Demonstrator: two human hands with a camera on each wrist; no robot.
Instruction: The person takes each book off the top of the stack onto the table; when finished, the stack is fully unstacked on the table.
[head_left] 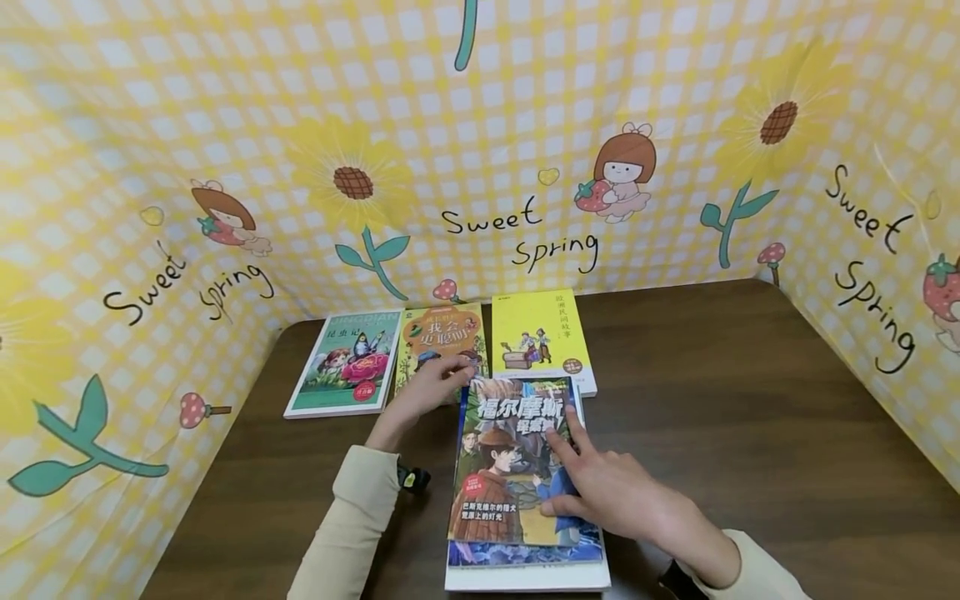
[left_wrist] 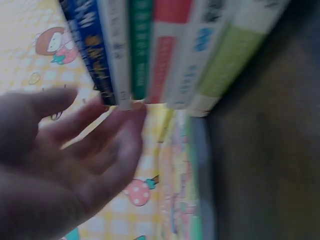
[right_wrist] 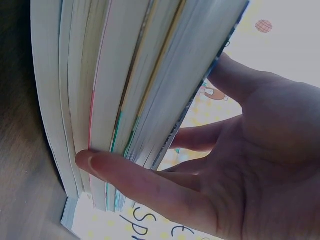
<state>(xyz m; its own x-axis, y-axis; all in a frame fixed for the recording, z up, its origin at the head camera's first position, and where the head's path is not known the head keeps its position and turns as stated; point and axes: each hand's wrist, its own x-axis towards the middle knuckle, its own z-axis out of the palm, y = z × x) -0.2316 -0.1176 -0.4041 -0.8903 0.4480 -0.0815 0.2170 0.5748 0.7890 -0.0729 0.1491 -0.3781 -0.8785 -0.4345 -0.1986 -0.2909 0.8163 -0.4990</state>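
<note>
In the head view, a stack of books stands near the table's front, topped by a comic-style book [head_left: 487,467] with a person in a brown hat on its cover. My left hand [head_left: 431,392] is at the stack's far left corner, fingers loosely bent. Its fingertips touch the far ends of the spines [left_wrist: 140,55] in the left wrist view. My right hand [head_left: 618,483] lies over the stack's right side, thumb and a finger on the top cover. Another finger stretches along the page edges [right_wrist: 105,120] in the right wrist view.
Behind the stack lie a green-covered book [head_left: 345,367], an orange-and-yellow book [head_left: 442,329] partly behind my left hand, and a yellow book [head_left: 525,329]. A yellow checked cloth [head_left: 487,125] walls in the brown table [head_left: 712,375] at the back and sides.
</note>
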